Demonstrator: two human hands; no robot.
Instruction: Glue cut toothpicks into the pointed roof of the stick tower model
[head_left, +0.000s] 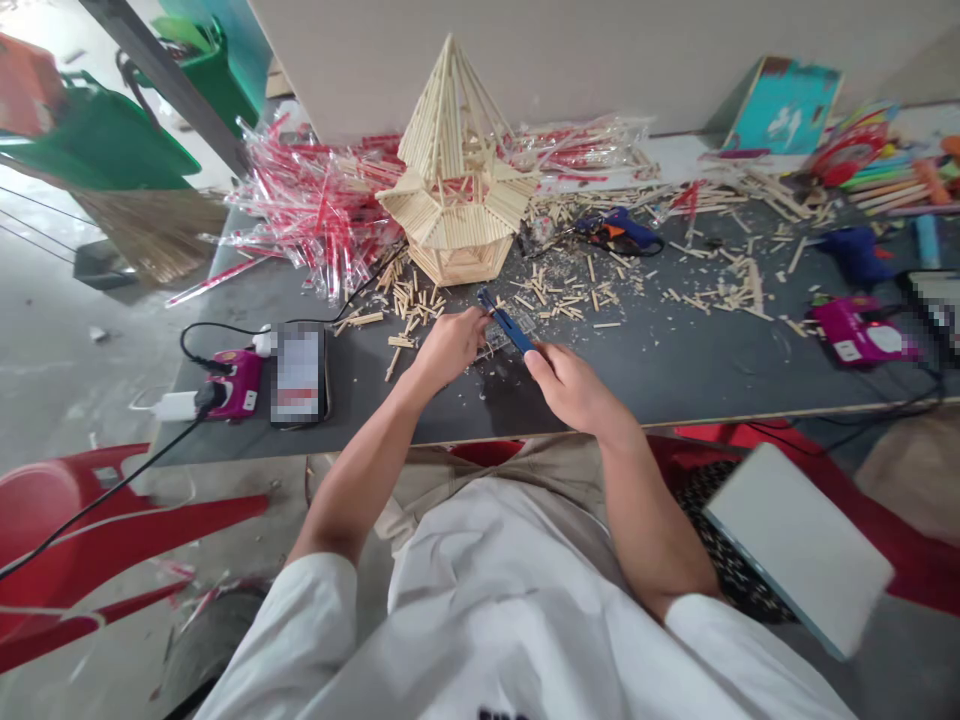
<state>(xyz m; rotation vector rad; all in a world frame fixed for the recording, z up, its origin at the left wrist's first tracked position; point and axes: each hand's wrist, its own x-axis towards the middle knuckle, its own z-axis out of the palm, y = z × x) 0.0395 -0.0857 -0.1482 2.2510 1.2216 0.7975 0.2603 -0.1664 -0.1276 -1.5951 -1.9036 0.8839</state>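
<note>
My right hand [574, 385] is wrapped round the handle of a blue tool [514, 328], its head pointing up and left. The fingertips of my left hand [452, 345] are pinched together at the tool's head; whatever they hold is too small to make out. Beyond both hands stands a model tower [457, 215] built of pale wooden sticks, with a pointed roof and a wider lower roof. Short cut stick pieces [412, 305] lie scattered around its base.
Red-and-clear plastic wrappers [322, 210] are heaped at the back left. A phone [298, 375] and a purple power strip [238, 383] lie at the left. Blue glue guns [622, 232] and another purple power strip [859, 330] are to the right.
</note>
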